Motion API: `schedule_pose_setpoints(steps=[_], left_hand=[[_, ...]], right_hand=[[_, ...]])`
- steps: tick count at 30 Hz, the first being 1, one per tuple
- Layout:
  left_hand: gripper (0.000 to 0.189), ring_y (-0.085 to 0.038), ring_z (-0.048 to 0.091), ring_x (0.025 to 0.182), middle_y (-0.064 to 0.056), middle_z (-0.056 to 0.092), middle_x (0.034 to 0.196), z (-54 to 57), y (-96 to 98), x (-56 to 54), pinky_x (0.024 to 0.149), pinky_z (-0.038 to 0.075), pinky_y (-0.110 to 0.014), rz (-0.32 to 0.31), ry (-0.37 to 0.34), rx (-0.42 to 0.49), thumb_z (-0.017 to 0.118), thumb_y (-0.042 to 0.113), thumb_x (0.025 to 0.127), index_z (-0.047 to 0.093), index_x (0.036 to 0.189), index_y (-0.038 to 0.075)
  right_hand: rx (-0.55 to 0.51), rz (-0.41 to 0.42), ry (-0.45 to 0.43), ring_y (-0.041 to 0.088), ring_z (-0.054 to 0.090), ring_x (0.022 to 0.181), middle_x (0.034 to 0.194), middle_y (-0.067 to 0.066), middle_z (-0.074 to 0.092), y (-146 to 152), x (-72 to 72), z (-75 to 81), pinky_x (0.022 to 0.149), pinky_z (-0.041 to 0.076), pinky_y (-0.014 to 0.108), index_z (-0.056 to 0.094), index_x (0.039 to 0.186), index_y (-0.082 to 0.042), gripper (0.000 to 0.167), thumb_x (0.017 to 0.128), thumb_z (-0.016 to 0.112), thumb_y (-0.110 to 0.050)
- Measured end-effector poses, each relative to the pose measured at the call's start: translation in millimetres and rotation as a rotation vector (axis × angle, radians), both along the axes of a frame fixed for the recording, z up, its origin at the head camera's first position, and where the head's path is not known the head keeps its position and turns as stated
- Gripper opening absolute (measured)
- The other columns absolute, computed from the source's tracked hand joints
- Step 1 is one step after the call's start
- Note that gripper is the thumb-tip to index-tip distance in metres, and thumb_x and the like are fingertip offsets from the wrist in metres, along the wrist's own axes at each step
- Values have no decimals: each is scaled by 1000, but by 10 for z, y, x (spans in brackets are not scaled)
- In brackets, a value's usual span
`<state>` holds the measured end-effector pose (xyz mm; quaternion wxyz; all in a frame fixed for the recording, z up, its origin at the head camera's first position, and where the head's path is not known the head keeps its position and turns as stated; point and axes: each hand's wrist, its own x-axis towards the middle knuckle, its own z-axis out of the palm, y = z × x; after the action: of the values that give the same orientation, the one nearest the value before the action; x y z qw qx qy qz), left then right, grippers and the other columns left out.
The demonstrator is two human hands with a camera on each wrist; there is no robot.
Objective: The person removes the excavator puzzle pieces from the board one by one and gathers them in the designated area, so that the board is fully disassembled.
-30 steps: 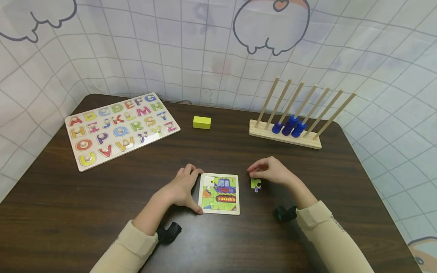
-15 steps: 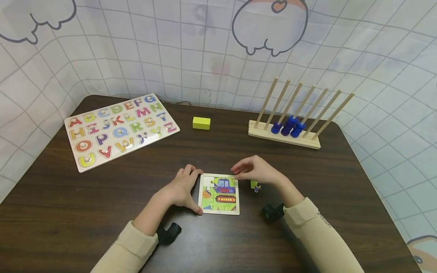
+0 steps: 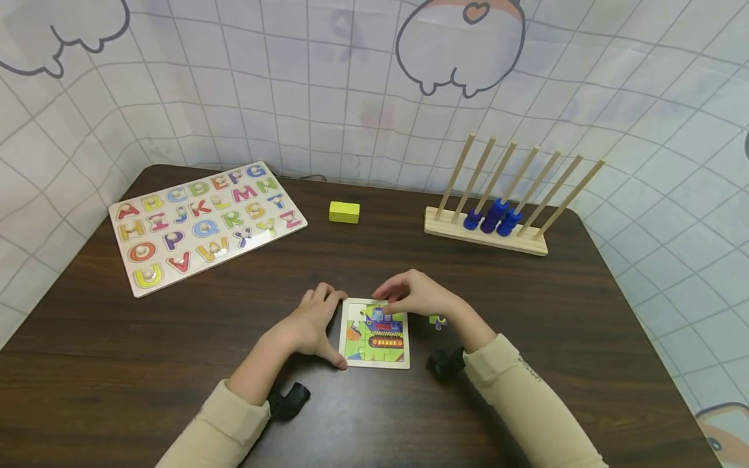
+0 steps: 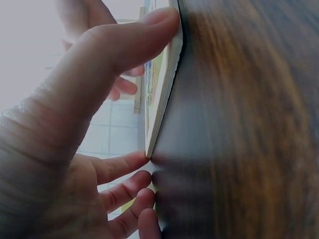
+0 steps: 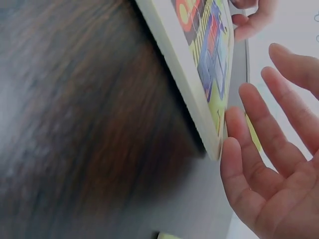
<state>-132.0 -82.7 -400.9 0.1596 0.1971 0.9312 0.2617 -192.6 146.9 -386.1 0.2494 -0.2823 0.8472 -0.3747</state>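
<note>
A small square jigsaw puzzle (image 3: 377, 341) in a pale wooden frame lies flat on the table, its picture a blue and yellow digger on green. Bare pale wood shows at its upper left. My left hand (image 3: 313, 322) spans the frame's left side, thumb at the near corner and index finger at the far one, as the left wrist view also shows. Over the far right part of the puzzle hovers my right hand (image 3: 418, 296), fingers loosely bent, with nothing visible between them in the right wrist view. A loose green puzzle piece (image 3: 437, 321) lies right of the frame, partly hidden by my right wrist.
An alphabet board (image 3: 193, 244) with knobbed letters lies at the back left. A yellow block (image 3: 344, 212) sits at the back middle. The wooden peg rack (image 3: 482, 239) with blue beads (image 3: 496, 214) stands upright at the back right, before a wall cloth.
From beside the loose piece, my right hand has moved left to above the puzzle. The piece stays on the table. My left hand keeps its place on the frame.
</note>
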Motion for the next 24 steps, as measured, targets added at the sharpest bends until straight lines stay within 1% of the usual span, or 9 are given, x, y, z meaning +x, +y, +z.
schedule_pose_setpoints(steps=[8,15,20,24], left_hand=[[107,-25,33,104,-8,34,119,-5,-7,-1,88,36,-39,-6,2,1,90,41,47,38,133,7],[106,-25,33,103,-7,34,117,-6,-7,-5,87,36,-39,-12,1,-1,89,41,47,38,133,7],[106,-25,33,104,-8,34,119,-6,-8,-6,87,37,-39,-12,1,-3,89,42,47,37,133,6],[106,-25,33,103,-7,34,118,-2,-5,-4,87,37,-39,-7,1,-1,90,41,47,38,133,7]], right_hand=[[26,30,27,15,55,85,102,3,66,-97,-23,-17,79,45,32,67,108,-5,30,79,71,-12],[76,70,45,15,51,87,103,2,62,-151,-33,-46,76,43,26,68,108,-8,31,78,73,-12],[139,83,62,17,47,90,100,2,57,-190,-26,-33,77,41,27,70,105,-10,28,77,73,-11],[187,91,61,17,46,89,98,1,53,-207,-19,-1,76,40,27,70,103,-12,28,75,75,-12]])
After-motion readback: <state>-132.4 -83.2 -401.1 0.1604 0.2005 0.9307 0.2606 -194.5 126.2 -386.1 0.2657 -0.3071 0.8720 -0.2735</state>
